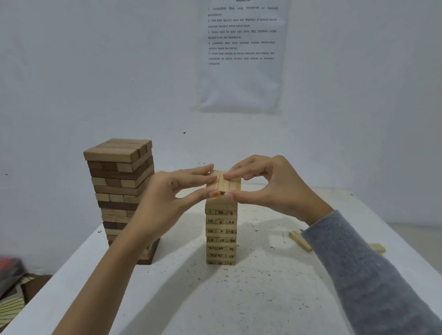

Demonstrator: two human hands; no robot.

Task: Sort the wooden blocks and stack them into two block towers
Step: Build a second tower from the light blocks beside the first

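Blocks of the top layer [223, 181] sit on the numbered tower [221, 234], pinched from both sides: your left grip [166, 203] and right grip [273, 188] each clamp them between thumb and fingertips. Light, stiff, smooth wood, I judge; squeeze the end faces gently, since a hard push could topple the tower. Loose blocks [299, 240] lie on the bench [257, 312] right of it.

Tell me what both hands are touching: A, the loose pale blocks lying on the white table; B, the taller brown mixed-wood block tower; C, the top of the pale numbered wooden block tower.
C: the left hand and right hand pinch the top layer of the pale numbered wooden block tower.
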